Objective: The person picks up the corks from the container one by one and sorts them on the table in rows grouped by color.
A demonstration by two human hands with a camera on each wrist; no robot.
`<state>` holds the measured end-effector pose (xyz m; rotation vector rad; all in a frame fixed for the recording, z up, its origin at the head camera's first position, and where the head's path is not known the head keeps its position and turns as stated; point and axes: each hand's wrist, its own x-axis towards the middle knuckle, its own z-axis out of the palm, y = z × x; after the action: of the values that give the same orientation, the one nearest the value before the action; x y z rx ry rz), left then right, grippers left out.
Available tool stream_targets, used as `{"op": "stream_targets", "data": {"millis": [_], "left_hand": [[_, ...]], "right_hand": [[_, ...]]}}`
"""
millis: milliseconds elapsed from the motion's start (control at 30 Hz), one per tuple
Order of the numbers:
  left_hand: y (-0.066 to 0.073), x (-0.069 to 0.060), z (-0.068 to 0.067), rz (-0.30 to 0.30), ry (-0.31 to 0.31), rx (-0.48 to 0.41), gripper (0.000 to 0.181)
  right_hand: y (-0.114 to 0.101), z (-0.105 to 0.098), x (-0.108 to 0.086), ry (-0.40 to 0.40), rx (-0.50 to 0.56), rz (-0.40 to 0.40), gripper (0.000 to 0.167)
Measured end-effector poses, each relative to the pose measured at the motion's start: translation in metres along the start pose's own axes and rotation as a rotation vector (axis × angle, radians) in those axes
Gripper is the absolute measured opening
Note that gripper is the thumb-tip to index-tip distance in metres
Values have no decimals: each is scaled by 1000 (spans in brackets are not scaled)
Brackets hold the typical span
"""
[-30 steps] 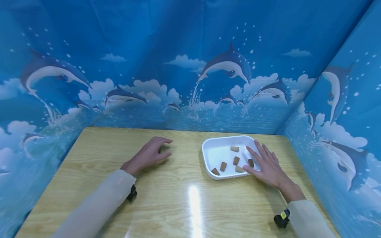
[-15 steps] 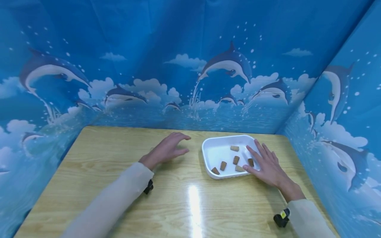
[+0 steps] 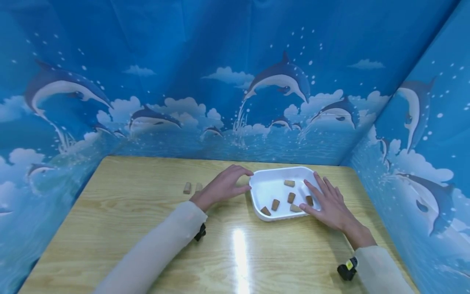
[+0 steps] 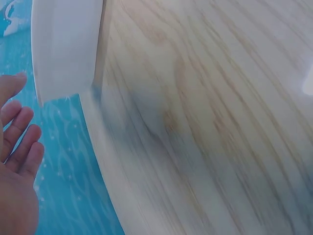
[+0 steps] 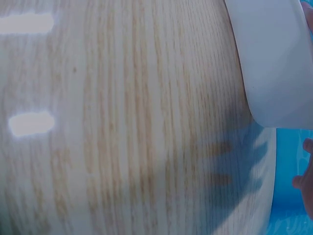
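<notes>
A white rectangular tray [image 3: 265, 188] stands on the table with several small tapered corks [image 3: 275, 205], some tan and some darker brown, scattered inside. My left hand [image 3: 227, 185] is at the tray's left edge, thumb and fingers spread apart. In the left wrist view that hand's fingers [image 4: 19, 132] look close beside the tray wall [image 4: 66, 49]; contact is unclear. Spread over the tray's right rim, my right hand [image 3: 332, 206] has its thumb near a pale cork [image 3: 295, 208] and holds nothing. Only bits of the right hand [image 5: 308, 188] show in the right wrist view.
Two pale corks stand on the table left of the tray, one cork [image 3: 187, 188] fully visible, the other cork [image 3: 198, 187] beside the left hand. The wooden table [image 3: 110, 212] ends at a blue dolphin-print curtain [image 3: 205, 102] behind and at both sides.
My left hand has moved right to the tray's left edge, uncovering the two pale corks on the table. My right hand, the tray and its corks have stayed in place.
</notes>
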<state>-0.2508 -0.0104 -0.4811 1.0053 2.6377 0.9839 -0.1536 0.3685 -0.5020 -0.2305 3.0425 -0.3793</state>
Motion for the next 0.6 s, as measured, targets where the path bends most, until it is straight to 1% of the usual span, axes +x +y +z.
{"op": "stream_targets", "data": {"millis": [167,233,467,600], "left_hand": [[12,6,7,-1,-31,12,47],[16,8,10,8,-41,23,46],[26,16,21,71,-95,61,43],[30,19,29,122,-129,105,44]], "right_hand": [[0,-1,0,3,0,0,94],[-1,-1,0,2,1,1,94],[-1,-1,-1,0,1,0,94],[-2,-1,-1,1,4,-1,94]]}}
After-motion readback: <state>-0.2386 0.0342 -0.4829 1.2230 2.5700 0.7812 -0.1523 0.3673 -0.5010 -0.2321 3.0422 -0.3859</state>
